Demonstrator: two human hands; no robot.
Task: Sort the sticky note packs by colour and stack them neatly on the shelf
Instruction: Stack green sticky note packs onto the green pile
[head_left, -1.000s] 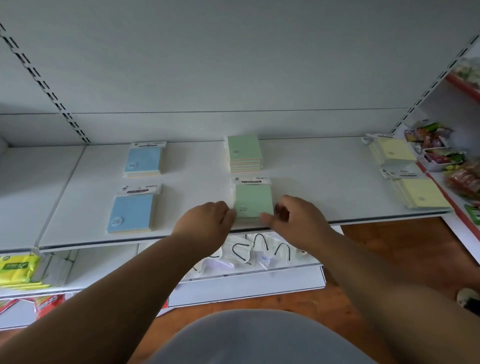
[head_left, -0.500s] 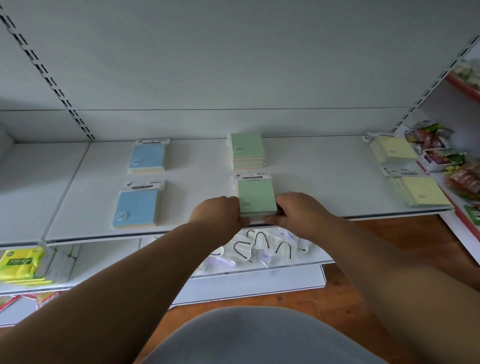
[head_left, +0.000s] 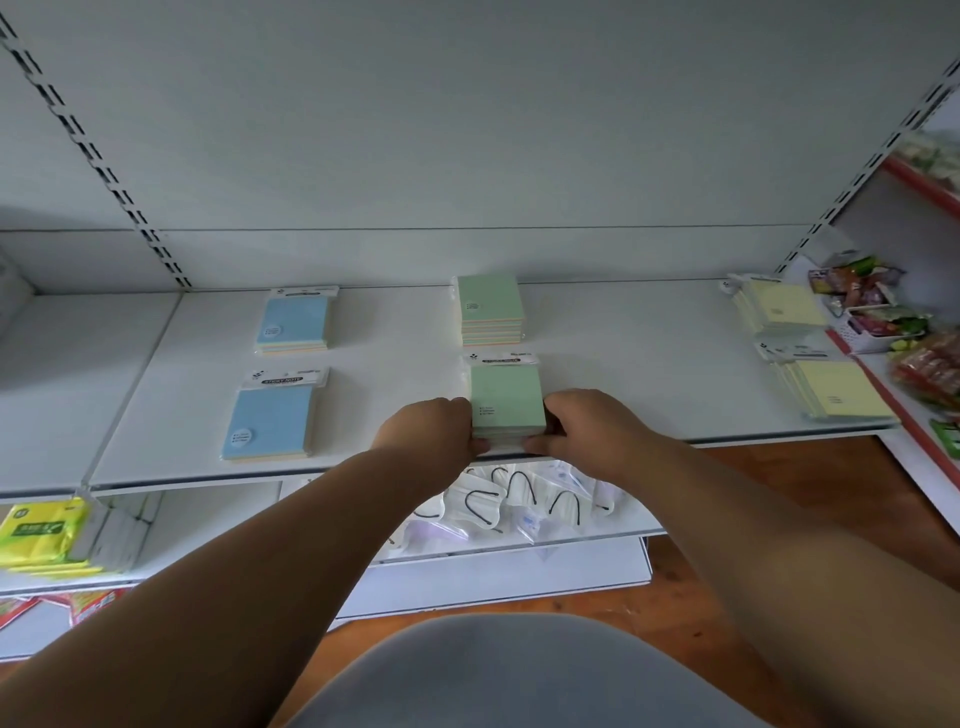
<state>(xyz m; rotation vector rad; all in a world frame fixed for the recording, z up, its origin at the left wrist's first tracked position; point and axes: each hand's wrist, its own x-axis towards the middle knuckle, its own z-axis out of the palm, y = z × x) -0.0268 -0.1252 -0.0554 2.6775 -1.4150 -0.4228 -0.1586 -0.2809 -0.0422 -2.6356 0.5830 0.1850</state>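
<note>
On the white shelf (head_left: 623, 374) a front stack of green sticky note packs (head_left: 506, 397) sits near the front edge. My left hand (head_left: 431, 431) grips its left side and my right hand (head_left: 587, 428) grips its right side, thumbs at the front. Behind it stands a second green stack (head_left: 491, 306). Two blue stacks lie to the left, a rear blue stack (head_left: 296, 319) and a front blue stack (head_left: 270, 423). At the right are a rear yellow stack (head_left: 779, 306) and a front yellow stack (head_left: 836, 387).
Snack packets in a white basket (head_left: 878, 332) fill the shelf at far right. Below are bagged face masks (head_left: 498, 499) and yellow-green packets (head_left: 39, 530). The shelf's back wall is bare, with slotted uprights on both sides.
Both hands closed in from the front corners onto the sides of the front green stack. The stack now sits squarer and slightly further back.
</note>
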